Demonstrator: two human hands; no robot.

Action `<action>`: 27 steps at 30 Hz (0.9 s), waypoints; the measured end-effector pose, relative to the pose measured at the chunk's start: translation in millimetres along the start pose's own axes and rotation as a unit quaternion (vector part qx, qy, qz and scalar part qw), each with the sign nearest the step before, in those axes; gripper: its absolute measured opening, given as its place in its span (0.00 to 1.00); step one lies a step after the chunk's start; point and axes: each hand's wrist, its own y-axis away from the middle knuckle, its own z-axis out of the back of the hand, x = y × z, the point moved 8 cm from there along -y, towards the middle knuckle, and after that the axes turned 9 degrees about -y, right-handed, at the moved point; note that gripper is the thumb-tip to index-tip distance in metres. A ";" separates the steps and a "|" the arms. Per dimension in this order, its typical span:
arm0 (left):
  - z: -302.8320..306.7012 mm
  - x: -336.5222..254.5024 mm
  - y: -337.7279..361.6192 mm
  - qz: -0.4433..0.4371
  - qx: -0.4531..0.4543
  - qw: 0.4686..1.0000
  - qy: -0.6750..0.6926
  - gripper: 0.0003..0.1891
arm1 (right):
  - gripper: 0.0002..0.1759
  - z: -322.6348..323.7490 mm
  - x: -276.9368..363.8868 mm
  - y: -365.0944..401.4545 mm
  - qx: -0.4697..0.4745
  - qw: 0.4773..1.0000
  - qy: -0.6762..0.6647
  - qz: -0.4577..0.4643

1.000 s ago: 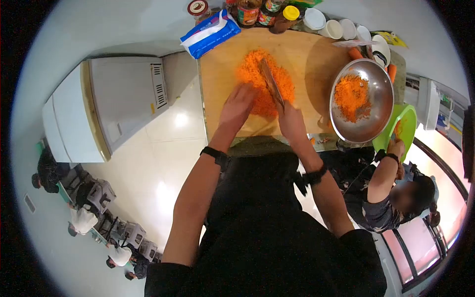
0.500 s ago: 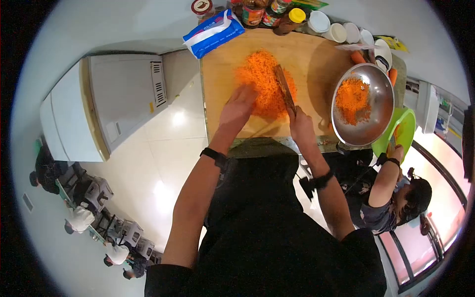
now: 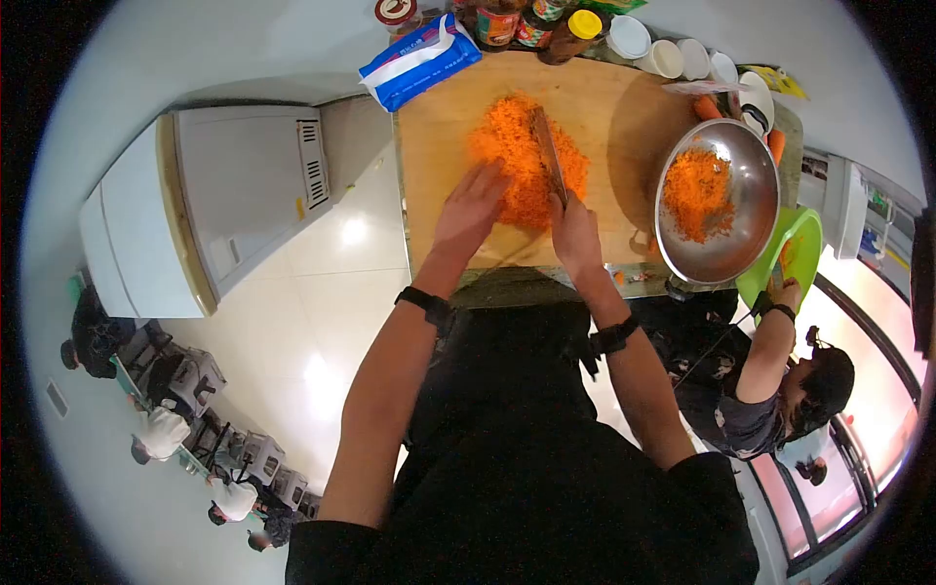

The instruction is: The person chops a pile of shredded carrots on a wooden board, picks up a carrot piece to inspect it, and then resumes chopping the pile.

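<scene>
A pile of finely chopped carrot [image 3: 517, 136] lies on the wooden cutting board [image 3: 439, 136]. My right hand [image 3: 576, 232] is closed round the handle of a knife [image 3: 548, 151], whose blade stands in the chopped carrot with bits stuck to it. My left hand [image 3: 472, 207] rests at the near left edge of the pile, its fingers stretched out and touching the carrot. The fingertips are partly lost against the orange pieces.
A steel bowl [image 3: 721, 255] holding more chopped carrot stands to the right. Beyond it, a co-worker's hand [image 3: 783, 291] reaches into a green basin [image 3: 805, 255]. A blue wipes pack [image 3: 419, 80], jars [image 3: 497, 26] and white cups [image 3: 663, 60] line the back.
My right hand and the knife have shifted left, further into the carrot pile. My left hand has barely moved. The co-worker's arm has shifted slightly at the green basin.
</scene>
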 end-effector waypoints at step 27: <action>1.4 -4.3 8.5 0.017 0.025 0.999 0.042 0.26 | 0.17 26.2 -13.5 5.5 0.010 0.998 0.064 -0.022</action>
